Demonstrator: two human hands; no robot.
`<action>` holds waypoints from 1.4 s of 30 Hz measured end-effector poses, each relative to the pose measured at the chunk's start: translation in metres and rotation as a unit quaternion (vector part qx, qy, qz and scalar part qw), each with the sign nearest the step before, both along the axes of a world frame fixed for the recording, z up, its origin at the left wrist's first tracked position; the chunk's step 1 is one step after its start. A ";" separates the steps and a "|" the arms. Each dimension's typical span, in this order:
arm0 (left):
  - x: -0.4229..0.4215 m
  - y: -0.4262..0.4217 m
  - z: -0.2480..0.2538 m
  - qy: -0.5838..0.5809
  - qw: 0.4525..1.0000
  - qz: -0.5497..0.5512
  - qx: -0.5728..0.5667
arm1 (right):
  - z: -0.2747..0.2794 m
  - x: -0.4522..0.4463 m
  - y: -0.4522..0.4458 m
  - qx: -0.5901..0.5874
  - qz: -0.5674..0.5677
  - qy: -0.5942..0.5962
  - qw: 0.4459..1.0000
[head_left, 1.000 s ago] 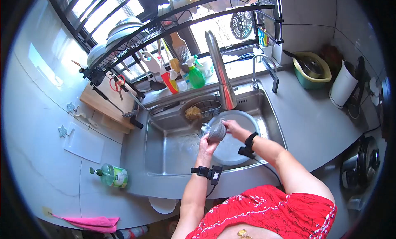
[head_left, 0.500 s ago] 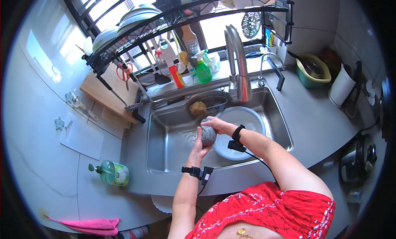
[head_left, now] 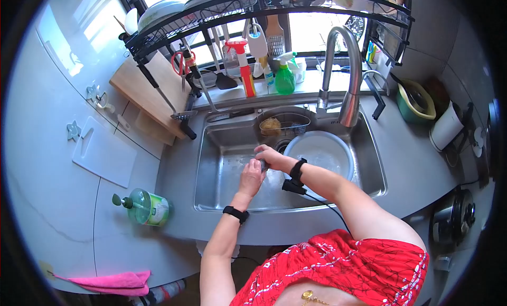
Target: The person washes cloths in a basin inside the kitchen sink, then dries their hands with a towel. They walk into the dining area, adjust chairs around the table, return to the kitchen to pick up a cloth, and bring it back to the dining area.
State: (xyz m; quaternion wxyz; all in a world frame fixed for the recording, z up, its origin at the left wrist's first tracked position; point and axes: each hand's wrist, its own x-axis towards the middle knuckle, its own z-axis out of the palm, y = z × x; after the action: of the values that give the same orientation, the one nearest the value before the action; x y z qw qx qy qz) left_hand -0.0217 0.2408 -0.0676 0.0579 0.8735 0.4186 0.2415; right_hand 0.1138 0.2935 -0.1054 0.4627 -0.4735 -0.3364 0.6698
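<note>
Over the sink, my left hand and my right hand press together with curled fingers. Between them is a bunched grey cloth, mostly hidden; only a small bit shows. A pale round basin sits in the right part of the sink, partly beneath my right wrist. Behind my hands, a wire caddy on the sink's back wall holds a yellowish scrubber.
A tall metal faucet arches over the sink's back right. Spray bottles, including a green one, line the sill under a black dish rack. A soap pump bottle stands left; a green basin is at right.
My hands have closed around the grey cloth, squeezing it smaller, and my left hand has turned palm-down. The camera view has shifted, so the sink appears farther right.
</note>
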 end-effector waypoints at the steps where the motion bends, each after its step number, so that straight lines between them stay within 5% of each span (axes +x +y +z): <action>1: -0.004 0.000 0.001 0.008 0.999 -0.029 0.036 | -0.005 0.003 0.002 -0.027 0.027 0.080 0.996; 4: -0.010 0.005 0.006 0.020 0.995 -0.050 0.082 | -0.003 0.009 0.005 -0.089 0.100 0.257 0.957; 7: -0.010 0.011 0.004 -0.018 0.996 -0.036 0.079 | 0.032 0.017 -0.013 -0.089 0.149 0.215 0.961; 12: -0.006 0.020 -0.009 -0.082 0.995 -0.002 -0.052 | 0.026 0.019 -0.012 -0.020 0.058 0.088 0.994; 13: -0.003 0.023 -0.011 -0.121 0.990 -0.005 -0.074 | 0.025 0.020 -0.010 0.060 0.039 -0.033 0.997; 14: 0.001 0.024 -0.012 -0.243 0.939 0.057 -0.235 | 0.026 0.020 -0.010 0.137 0.017 -0.156 0.978; 16: 0.014 0.009 0.027 -0.434 0.712 0.172 -0.524 | 0.026 0.024 -0.013 0.372 -0.032 -0.363 0.854; 19: 0.004 0.031 0.007 -0.608 0.390 -0.004 -0.692 | 0.042 0.011 -0.023 0.533 0.015 -0.400 0.745; 21: -0.003 0.044 -0.011 -0.646 0.380 0.017 -0.662 | 0.050 -0.004 -0.032 0.588 0.019 -0.402 0.702; 23: -0.005 0.055 -0.027 -0.679 0.342 0.055 -0.647 | 0.054 -0.010 -0.036 0.541 -0.021 -0.374 0.753; 25: 0.000 0.066 -0.037 -0.724 0.396 0.135 -0.549 | 0.045 -0.016 -0.029 0.462 -0.092 -0.312 0.826; 26: 0.002 0.069 -0.043 -0.742 0.418 0.175 -0.494 | 0.040 -0.023 -0.025 0.309 -0.160 -0.215 0.912; 29: 0.034 0.045 0.020 -0.719 0.577 0.224 -0.315 | 0.031 -0.035 -0.009 0.132 -0.258 -0.034 0.956; 33: 0.039 0.036 0.022 -0.387 0.904 0.180 0.018 | 0.014 -0.043 0.005 0.052 -0.235 0.155 0.958; 36: 0.040 0.015 0.044 -0.266 0.950 0.146 0.077 | 0.030 -0.020 0.001 -0.011 0.025 0.313 0.950; 38: 0.036 0.007 0.050 -0.212 0.964 0.087 0.132 | 0.005 -0.007 0.012 0.009 0.206 0.398 0.894; 40: 0.029 -0.003 0.067 -0.141 0.978 0.002 0.153 | 0.035 0.005 0.004 0.140 0.283 0.236 0.919; 42: 0.029 -0.004 0.075 -0.118 0.969 -0.082 0.200 | 0.068 0.008 0.007 0.052 0.347 0.202 0.914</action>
State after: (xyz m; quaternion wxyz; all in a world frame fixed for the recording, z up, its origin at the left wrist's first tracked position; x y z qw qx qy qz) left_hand 0.0073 0.2373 0.0071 -0.0497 0.8641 0.2790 0.4161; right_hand 0.1214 0.3003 -0.0373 0.2829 -0.1565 -0.4133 0.8512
